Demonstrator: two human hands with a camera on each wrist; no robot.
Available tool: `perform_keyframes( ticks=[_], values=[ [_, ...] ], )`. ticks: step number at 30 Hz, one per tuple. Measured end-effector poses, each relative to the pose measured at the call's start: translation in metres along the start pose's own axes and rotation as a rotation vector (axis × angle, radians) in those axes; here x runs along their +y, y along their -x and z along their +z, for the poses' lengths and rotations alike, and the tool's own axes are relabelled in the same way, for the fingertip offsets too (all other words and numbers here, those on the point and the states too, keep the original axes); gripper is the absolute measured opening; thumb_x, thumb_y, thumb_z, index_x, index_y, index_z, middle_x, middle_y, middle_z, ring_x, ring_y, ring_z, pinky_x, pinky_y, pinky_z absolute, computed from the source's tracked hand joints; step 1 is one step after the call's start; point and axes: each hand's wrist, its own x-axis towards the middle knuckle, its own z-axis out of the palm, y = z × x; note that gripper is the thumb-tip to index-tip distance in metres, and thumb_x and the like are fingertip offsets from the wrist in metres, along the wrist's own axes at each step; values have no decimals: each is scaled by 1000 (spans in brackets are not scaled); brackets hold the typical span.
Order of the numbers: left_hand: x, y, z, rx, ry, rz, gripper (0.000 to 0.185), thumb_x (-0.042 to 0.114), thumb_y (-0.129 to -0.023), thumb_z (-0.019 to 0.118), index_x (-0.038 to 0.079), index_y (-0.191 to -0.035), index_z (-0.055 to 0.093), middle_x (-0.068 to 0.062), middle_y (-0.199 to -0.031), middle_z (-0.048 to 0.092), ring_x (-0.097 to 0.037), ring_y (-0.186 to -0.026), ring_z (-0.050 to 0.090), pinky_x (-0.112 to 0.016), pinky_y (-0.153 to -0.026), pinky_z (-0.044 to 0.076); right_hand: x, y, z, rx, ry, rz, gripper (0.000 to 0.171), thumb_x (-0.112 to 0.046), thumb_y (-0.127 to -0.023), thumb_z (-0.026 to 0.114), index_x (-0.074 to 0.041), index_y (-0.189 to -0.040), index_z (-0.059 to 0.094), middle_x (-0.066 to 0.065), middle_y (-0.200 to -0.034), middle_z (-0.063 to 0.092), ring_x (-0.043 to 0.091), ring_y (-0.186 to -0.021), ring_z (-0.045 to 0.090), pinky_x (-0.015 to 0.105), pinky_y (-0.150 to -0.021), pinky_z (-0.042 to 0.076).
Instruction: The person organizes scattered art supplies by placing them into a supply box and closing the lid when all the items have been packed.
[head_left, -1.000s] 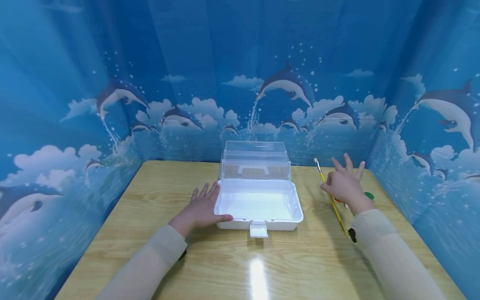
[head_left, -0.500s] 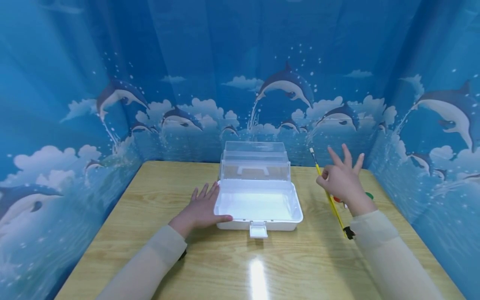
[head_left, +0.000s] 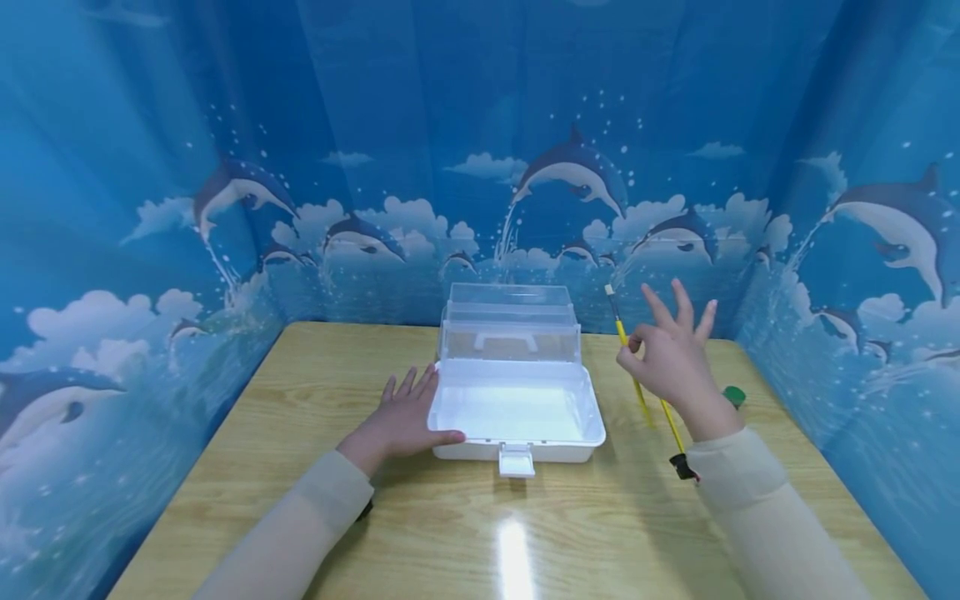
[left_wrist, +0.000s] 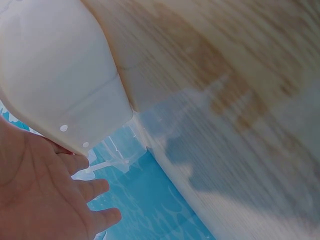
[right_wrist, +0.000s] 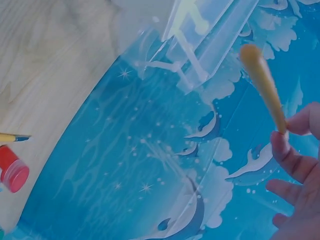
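While the right hand (head_left: pixel 671 367) is raised above the counter (head_left: pixel 315 392) at right of centre in the head view, a brush (head_left: pixel 621 333) is pinched between its thumb and forefinger, the other fingers spread and straight. The brush is held tilted, bristle end up toward the backdrop (head_left: pixel 480 167), yellow shaft passing down behind the hand to a black end near the sleeve (head_left: pixel 750 492). In the right wrist view the brush handle (right_wrist: pixel 264 85) is seen at upper right, gripped by the fingertips (right_wrist: pixel 292 155).

The left hand (head_left: pixel 401 417) is laid flat on the counter, fingers straight, thumb touching the left front corner of the box (head_left: pixel 517 412). In the left wrist view the palm (left_wrist: pixel 35 190) is seen at lower left against the box wall (left_wrist: pixel 55 70).

The box is white, centred on the counter, its clear lid (head_left: pixel 510 329) standing open at the back. A green cap (head_left: pixel 735 395) lies on the counter just right of the right hand. A red pot (right_wrist: pixel 12 170) and a second brush tip (right_wrist: pixel 12 137) are seen at left in the right wrist view.
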Motion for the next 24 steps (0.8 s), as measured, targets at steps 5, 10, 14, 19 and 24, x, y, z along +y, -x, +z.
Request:
perform_keyframes(
  ticks=[5,10,14,19,24],
  values=[
    [0,1,0,-1,1,-3,124,89,-77,48,9,-160,3,-6,-167,-3,-34,-152,-7,-57,-120,-8,-9,0,4,112,-15,-67,21,-22,-84,69,-18,-64,65,17,-162,29,37,-153,-7,70,-109,-19],
    [1,1,-1,1,7,-6,125,89,-76,48,9,-160,3,-6,-167,-2,-33,-152,-7,-57,-120,-8,-16,0,12,214,-51,-148,18,-21,-82,70,-14,-66,67,17,-161,31,38,-152,-1,71,-110,-16],
    [1,1,-1,0,16,-9,121,83,-80,53,9,-160,3,-6,-167,-2,-33,-153,-7,-57,-120,-8,-24,-1,18,278,-84,-202,16,-19,-81,71,-12,-67,68,17,-159,35,41,-152,5,72,-110,-13],
    [1,-1,0,6,11,-13,119,80,-82,56,9,-160,3,-6,-167,-2,-34,-153,-6,-57,-120,-8,-35,-1,27,358,-130,-265,17,-19,-80,73,-10,-68,67,16,-159,35,41,-151,7,75,-109,-8],
    [0,-2,1,11,4,-10,119,81,-81,55,9,-161,3,-6,-167,-2,-35,-153,-5,-57,-120,-8,-47,0,39,424,-147,-305,15,-19,-81,70,-8,-71,67,14,-161,33,41,-151,7,76,-109,-5]
  ],
)
